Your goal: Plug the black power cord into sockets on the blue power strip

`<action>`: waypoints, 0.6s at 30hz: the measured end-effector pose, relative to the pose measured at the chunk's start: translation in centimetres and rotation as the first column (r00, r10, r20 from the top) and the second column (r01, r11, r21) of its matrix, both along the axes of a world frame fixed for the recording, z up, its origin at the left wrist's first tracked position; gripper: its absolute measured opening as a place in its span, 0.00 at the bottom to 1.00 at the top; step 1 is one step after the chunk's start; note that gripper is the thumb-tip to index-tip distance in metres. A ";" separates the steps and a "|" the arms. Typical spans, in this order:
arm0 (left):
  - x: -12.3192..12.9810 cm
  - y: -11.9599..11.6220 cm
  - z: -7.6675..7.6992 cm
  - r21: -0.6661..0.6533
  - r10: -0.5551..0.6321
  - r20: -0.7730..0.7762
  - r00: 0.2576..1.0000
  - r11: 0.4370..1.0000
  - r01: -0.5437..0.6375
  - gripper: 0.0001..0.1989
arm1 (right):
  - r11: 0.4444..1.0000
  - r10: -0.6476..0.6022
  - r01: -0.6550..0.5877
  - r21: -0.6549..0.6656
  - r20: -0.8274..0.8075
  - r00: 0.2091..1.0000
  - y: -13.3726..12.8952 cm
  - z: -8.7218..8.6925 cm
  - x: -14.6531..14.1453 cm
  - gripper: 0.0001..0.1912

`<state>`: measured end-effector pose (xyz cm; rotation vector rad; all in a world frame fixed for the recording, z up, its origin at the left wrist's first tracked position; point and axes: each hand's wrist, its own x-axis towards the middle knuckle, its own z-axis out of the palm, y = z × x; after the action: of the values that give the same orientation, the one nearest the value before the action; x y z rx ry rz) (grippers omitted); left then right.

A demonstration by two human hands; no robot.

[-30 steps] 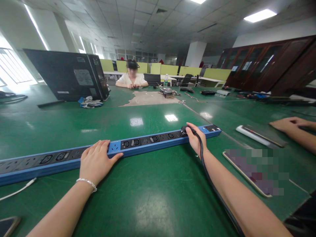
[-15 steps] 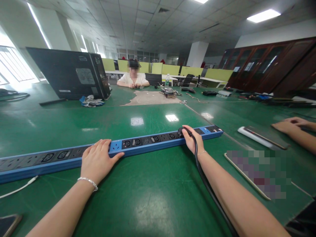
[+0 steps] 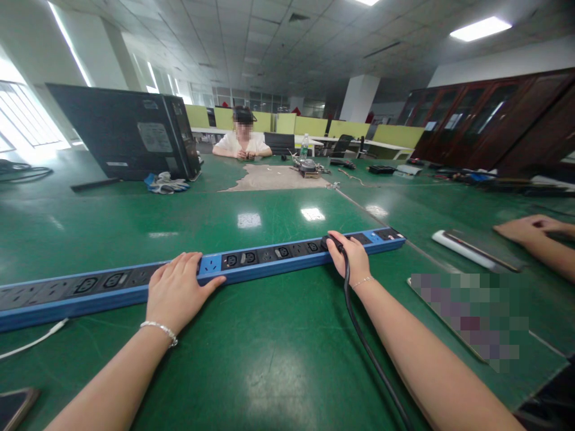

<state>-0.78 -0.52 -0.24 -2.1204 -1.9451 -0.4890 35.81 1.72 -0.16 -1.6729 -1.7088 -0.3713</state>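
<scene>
A black plug (image 3: 329,243) is at a socket of the blue power strip (image 3: 269,270), well short of the green surface's (image 3: 278,359) far edge; full insertion cannot be judged. The right hand (image 3: 353,260) grips the plug; the left hand (image 3: 175,287) lies unclenched across the strip. Sockets between them hold no plugs.

Daylight pours in at far left, where the window (image 3: 27,120) burns out to white; a ceiling panel (image 3: 480,28) glows at upper right against dim grey tiles. The glossy green counter (image 3: 242,335) throws back bright patches (plus a hazier glare near the bottom). The blue power strip (image 3: 269,271) looks crisp mid-frame, softer at left. Wide-angle distortion tilts the computer case (image 3: 117,137) and cabinets (image 3: 476,123). Mosaic blocks obscure the phone (image 3: 462,311).
</scene>
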 end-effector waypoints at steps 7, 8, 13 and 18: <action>-0.1 0.1 -0.2 -0.002 -0.002 0.003 1.000 1.000 0.002 0.35 | 1.000 0.006 -0.008 0.028 0.063 0.998 -0.6 -1.0 -0.1 0.19; 0.0 0.1 -0.2 -0.002 0.001 -0.001 1.000 1.000 -0.001 0.35 | 1.000 0.003 -0.005 0.024 0.060 0.998 -0.6 -1.0 -0.1 0.19; 0.1 0.0 0.0 -0.004 0.010 -0.010 1.000 1.000 -0.010 0.35 | 1.000 -0.017 0.016 -0.009 -0.016 1.000 -0.4 -0.7 -0.4 0.17; 0.0 0.0 -0.1 -0.014 0.008 0.013 1.000 1.000 -0.007 0.35 | 0.998 -0.053 0.054 0.019 -0.066 0.996 -0.3 -1.7 -0.5 0.18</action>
<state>-0.76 -0.49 -0.31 -2.1227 -1.9686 -0.4912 35.34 1.40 -1.86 -1.7000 -1.6097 -0.3540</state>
